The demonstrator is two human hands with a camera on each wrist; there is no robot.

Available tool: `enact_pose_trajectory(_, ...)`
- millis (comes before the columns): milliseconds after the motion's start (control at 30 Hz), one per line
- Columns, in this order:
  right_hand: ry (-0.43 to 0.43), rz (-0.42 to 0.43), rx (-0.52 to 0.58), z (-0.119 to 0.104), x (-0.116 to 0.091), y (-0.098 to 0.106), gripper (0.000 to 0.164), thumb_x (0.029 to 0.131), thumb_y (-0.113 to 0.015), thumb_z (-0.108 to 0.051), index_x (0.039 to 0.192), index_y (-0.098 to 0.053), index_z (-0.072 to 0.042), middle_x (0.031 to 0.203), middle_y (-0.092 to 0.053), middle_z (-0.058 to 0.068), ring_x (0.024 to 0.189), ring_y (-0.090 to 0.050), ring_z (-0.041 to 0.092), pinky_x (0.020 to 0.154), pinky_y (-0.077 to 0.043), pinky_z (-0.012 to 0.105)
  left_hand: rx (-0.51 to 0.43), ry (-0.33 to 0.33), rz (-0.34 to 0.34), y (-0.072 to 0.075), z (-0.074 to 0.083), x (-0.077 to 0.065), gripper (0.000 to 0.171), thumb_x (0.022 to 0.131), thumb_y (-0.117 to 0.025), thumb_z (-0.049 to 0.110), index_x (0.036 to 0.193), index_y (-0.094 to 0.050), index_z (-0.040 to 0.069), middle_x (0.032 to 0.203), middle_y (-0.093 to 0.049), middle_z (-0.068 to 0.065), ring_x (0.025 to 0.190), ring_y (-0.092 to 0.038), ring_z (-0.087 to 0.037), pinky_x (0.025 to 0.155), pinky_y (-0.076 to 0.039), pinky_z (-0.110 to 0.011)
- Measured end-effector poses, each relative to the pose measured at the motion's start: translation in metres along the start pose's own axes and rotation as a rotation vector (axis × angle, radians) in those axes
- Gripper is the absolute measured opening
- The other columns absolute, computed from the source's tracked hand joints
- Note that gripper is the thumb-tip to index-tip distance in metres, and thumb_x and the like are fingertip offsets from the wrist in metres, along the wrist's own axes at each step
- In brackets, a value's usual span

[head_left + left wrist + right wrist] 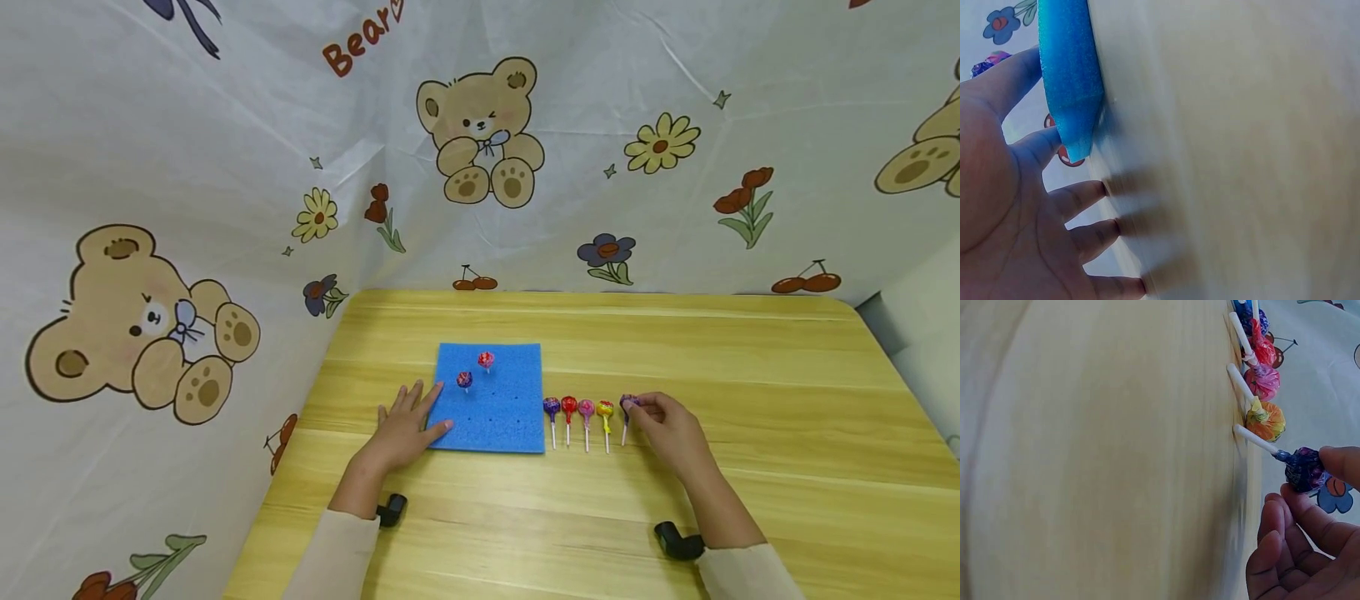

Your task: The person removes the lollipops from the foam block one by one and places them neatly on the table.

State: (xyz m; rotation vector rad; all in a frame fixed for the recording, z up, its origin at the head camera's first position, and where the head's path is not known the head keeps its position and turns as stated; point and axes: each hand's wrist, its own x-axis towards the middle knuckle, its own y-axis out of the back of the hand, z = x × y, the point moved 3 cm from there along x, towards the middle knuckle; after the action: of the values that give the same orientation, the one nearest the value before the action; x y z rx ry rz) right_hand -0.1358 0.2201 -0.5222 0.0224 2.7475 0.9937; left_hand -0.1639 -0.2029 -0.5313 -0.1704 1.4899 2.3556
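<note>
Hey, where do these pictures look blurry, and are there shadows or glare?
Head view: fairly crisp on the blue foam sheet, with a faint sheen on the tabletop; left wrist view: tabletop blurred, soft shadows beside the fingertips; right wrist view: tabletop smeary, the pinched purple lollipop much clearer.

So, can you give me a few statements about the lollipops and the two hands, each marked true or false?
1. The right hand pinches a dark purple lollipop. True.
2. The left hand holds a lollipop. False: it lies spread at the left edge of the blue foam board.
3. Two lollipops are stuck in the board. True.
4. The yellow lollipop is stuck in the board too. False: it is in the row on the wood-grain table.
5. The red lollipop is next to the pink lollipop. True.
</note>
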Motion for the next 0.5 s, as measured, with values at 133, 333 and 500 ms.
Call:
enact_pose_trajectory(133, 0.005, -0.018, -0.02, 0.0022, 0.0017, -0.0021, 0.056, 0.103, -0.054, -0.048, 0.126, -0.064, 0.002, 0.121, -0.065, 0.022, 0.107, -0.063, 0.032, 0.085, -0.052, 0.041, -0.003, 0.001, -0.001, 0.0012, 0.0005, -0.0007, 0.074, 0.1, -0.053, 0.058, 0.162, -0.021, 0.033, 0.171, -0.012, -0.014, 0.158, 0.0, -0.043, 0.115, -0.001, -0.079)
enact_pose_trajectory(333, -0.01, -0.043, -0.053, 0.0039, 0.0058, -0.005, 0.053, 0.102, -0.057, -0.046, 0.12, -0.066, 0.003, 0.117, -0.066, 0.021, 0.1, -0.061, 0.029, 0.079, -0.049, 0.036, -0.009, -0.003, 0.002, 0.0011, 0.0005, -0.0013, 0.074, 0.1, -0.053, 0.057, 0.162, -0.022, 0.033, 0.171, -0.013, -0.015, 0.158, -0.001, -0.044, 0.114, 0.0, -0.08)
enact_pose_trajectory(500, -0.007, -0.041, -0.092, 0.0016, 0.0087, -0.0057, 0.051, 0.101, -0.06, -0.045, 0.113, -0.068, 0.004, 0.104, -0.066, 0.017, 0.088, -0.058, 0.025, 0.069, -0.045, 0.03, -0.004, -0.002, -0.001, 0.0005, 0.0, -0.0005, 0.074, 0.1, -0.053, 0.057, 0.162, -0.021, 0.033, 0.171, -0.013, -0.014, 0.158, -0.001, -0.043, 0.115, -0.001, -0.08)
